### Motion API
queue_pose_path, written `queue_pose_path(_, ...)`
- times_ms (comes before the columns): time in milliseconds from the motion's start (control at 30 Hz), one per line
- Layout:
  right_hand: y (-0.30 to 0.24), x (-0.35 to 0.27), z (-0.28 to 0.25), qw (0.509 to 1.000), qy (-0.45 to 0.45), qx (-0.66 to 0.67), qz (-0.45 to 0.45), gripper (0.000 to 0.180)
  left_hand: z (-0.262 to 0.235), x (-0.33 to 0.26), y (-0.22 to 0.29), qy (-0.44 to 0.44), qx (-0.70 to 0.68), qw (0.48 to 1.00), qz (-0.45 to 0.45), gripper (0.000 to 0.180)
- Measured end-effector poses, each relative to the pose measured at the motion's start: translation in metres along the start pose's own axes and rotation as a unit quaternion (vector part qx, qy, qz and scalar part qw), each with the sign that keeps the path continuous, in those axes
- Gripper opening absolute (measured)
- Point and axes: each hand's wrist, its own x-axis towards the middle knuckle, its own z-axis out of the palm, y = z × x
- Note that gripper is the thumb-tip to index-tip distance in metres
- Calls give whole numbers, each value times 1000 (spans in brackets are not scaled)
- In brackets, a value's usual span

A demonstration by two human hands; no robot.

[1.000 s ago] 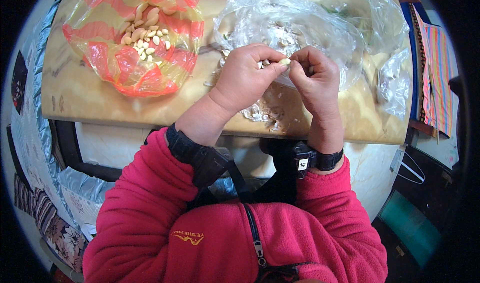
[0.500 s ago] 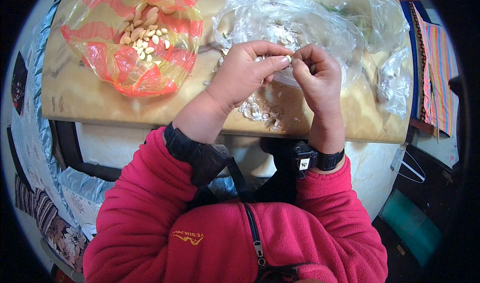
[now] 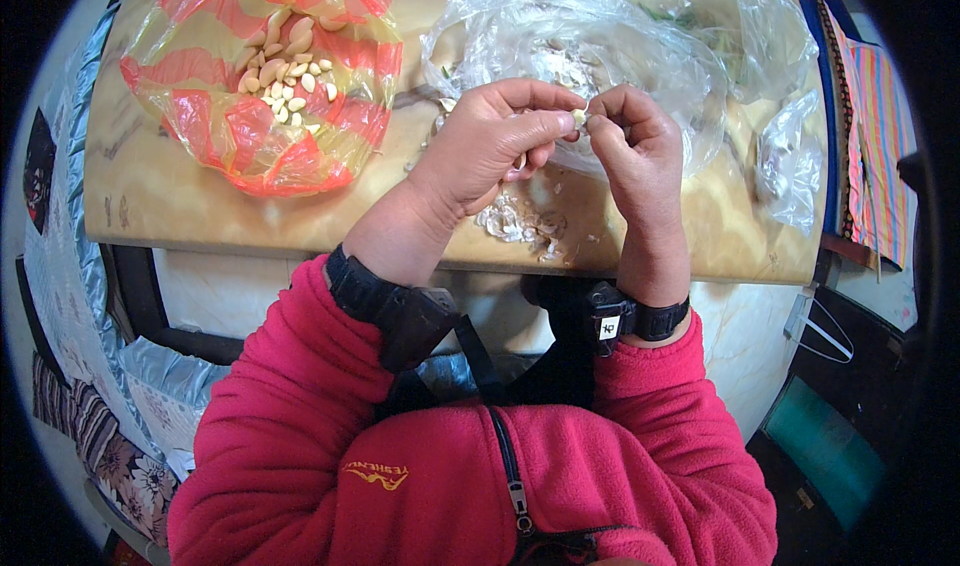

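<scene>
Between my two hands, over the table, is a small pale garlic clove [image 3: 579,118]. My left hand [image 3: 505,136] pinches it between thumb and forefinger, its other fingers curled under. From the other side my right hand [image 3: 636,136] is closed, thumb and fingertips pressed together at the clove's edge; whether a bit of skin is between them is too small to tell. Below my left hand lies a heap of papery garlic skins [image 3: 522,221]. Behind my hands a clear plastic bag [image 3: 640,51] spreads open with more skins in it.
A red-and-yellow striped plastic bag [image 3: 190,66] at the left holds several peeled garlic cloves [image 3: 290,91] and larger tan pieces. Another clear bag with something green [image 3: 735,31] lies far right, a small crumpled bag [image 3: 788,166] nearer. The table's front edge [image 3: 400,258] runs before me.
Both hands stay nearly in place, with slight finger shifts around the clove. A little more of the clove's pale surface shows between the fingertips.
</scene>
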Motion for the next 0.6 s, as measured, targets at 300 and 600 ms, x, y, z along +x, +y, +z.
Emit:
queue_pose_path(300,0,0,0,1000,-14,8,4,5,-9,4,-3,-37,-104,993,-36,20)
queue_pose_path(600,-3,-3,-5,995,-24,94,17,8,-12,6,-7,-47,-159,986,-32,16)
